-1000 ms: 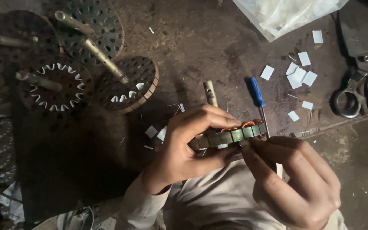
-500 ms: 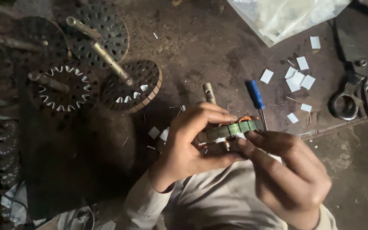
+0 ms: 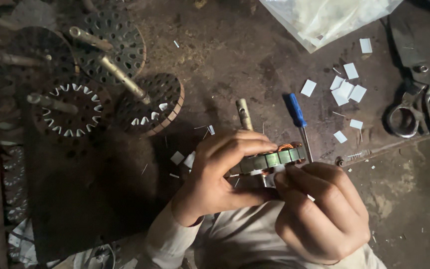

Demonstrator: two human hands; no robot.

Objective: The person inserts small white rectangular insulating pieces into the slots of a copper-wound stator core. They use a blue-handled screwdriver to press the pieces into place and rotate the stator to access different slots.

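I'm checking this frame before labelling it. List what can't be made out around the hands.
Head view only:
- Motor core: its lower face and centre are covered by the left hand and right hand.
- Right hand fingertips: whether they pinch anything is too small to tell.
- Scissors: handles cut off by the right edge.
- Slotted cores: left-side ones lost in shadow.

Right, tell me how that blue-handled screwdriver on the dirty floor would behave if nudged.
The blue-handled screwdriver has a round handle and thin shaft, so it would probably roll sideways. It looks rigid and likely light. Lying flat, it cannot tip.
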